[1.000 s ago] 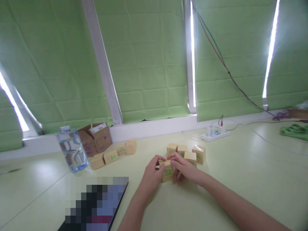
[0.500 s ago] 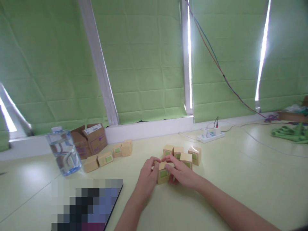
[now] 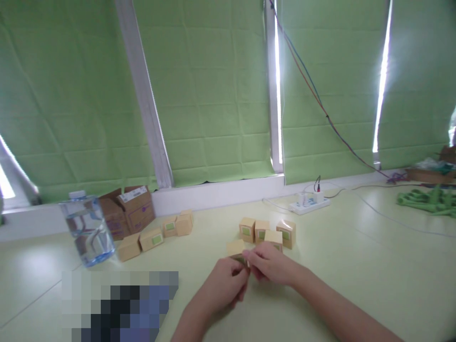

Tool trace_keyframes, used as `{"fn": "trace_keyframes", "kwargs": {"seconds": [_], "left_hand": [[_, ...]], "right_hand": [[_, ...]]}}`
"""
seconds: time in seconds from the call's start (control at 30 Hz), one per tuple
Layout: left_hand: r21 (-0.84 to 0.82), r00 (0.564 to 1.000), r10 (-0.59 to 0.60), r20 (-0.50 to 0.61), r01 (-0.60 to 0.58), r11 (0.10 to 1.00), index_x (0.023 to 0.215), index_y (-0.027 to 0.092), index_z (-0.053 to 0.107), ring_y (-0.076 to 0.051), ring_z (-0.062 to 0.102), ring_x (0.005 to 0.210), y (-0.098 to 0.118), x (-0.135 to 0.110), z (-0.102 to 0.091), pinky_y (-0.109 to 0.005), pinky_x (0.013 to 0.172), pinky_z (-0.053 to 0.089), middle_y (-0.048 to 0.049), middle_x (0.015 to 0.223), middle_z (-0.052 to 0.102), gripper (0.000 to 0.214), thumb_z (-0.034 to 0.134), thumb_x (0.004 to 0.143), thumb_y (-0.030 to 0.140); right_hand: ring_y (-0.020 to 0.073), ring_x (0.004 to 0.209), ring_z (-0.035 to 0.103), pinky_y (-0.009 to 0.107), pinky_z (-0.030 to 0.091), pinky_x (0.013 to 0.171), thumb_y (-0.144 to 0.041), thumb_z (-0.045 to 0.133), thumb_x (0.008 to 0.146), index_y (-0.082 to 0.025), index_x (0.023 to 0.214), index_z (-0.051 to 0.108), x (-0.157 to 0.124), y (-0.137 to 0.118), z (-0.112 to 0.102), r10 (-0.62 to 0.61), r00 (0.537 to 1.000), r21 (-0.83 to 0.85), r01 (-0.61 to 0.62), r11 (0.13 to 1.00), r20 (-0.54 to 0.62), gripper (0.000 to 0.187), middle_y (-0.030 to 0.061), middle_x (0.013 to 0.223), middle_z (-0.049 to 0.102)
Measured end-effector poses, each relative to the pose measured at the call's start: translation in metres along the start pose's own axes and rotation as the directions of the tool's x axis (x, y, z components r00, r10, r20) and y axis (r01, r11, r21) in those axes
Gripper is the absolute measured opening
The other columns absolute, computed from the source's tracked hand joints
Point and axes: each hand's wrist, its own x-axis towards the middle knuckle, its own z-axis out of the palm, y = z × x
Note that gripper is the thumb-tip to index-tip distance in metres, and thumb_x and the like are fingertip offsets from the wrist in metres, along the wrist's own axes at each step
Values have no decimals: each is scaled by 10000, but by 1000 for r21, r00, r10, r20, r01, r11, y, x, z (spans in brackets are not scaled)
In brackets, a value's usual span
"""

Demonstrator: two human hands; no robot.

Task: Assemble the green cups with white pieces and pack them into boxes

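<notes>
My left hand [image 3: 227,282] curled, fingers bent inward; my right hand [image 3: 272,263] half closed, thumb and fingertips bunched beside it. Cannot tell if either grips anything. Small tan box [image 3: 235,246] stands just beyond my knuckles on smooth pale table [image 3: 342,270], flat top showing, front mostly hidden by hands. Behind, four similar boxes [image 3: 247,229], green-labelled, nearest one partly covered by right hand. Farther left, clear bottle [image 3: 89,232], brown cardboard carton [image 3: 140,209]. Pixelated flat object [image 3: 142,308] cut off below.
</notes>
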Motion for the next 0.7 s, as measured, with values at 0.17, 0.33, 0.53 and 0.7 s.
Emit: {"fn": "trace_keyframes", "kwargs": {"seconds": [0.17, 0.33, 0.53, 0.7], "left_hand": [[268, 955, 174, -240, -107, 957, 806, 183, 669, -193, 611, 780, -8, 7, -9, -276, 701, 404, -60, 835, 697, 210, 461, 832, 199], [342, 976, 144, -163, -81, 936, 790, 187, 633, -199, 600, 777, -13, 4, -8, -270, 695, 381, -59, 832, 679, 200, 440, 815, 142], [365, 972, 160, -172, -88, 927, 812, 193, 635, -207, 598, 799, -20, 5, -2, -270, 698, 380, -59, 854, 681, 203, 441, 800, 134], [334, 969, 167, -184, -98, 937, 864, 222, 669, -214, 605, 804, -19, -2, -2, -284, 721, 399, -43, 829, 680, 234, 444, 820, 173]], "right_hand": [[185, 848, 653, 265, 487, 700, -266, 559, 874, -232, 1025, 671, 3, 4, 8, -43, 999, -81, 45, 996, 30, 191, 30, 987, 726], [192, 775, 664, 286, 502, 675, -210, 539, 863, -261, 954, 692, 2, 5, 7, -48, 995, -81, 55, 995, 86, 185, 18, 874, 729], [171, 620, 627, 248, 425, 522, -172, 527, 856, -271, 877, 702, -2, 0, 9, -96, 993, -60, 100, 993, 73, 203, 8, 724, 709], [156, 585, 576, 259, 404, 543, -245, 504, 884, -225, 834, 721, 1, -1, -9, -158, 986, -200, 144, 969, -54, 224, 2, 659, 666]]}}
